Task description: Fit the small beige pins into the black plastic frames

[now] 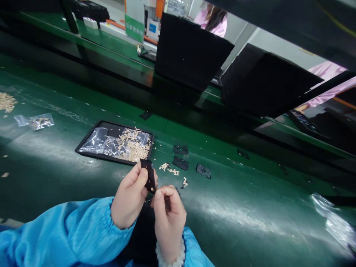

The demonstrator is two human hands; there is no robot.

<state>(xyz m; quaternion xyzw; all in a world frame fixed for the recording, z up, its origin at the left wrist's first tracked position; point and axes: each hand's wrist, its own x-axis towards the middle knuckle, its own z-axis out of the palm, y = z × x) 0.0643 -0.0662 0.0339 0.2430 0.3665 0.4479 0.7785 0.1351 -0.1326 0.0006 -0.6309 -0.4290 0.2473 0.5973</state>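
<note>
My left hand grips a flat black plastic part between thumb and fingers, holding it up on edge above the green bench. At the part's lower end, my right hand has its thumb and forefinger pinched together; whatever is between the fingertips is too small to make out. A tiny beige spot shows on the part near that pinch. Just beyond my hands lie small beige pieces and several similar black plates. A lone beige piece rests to the right of them.
A black tray behind my left hand holds clear plastic bags and many loose beige pieces. Farther left are a small bag and a beige heap. Dark panels stand along the back, with people in pink beyond. Crumpled clear plastic lies far right.
</note>
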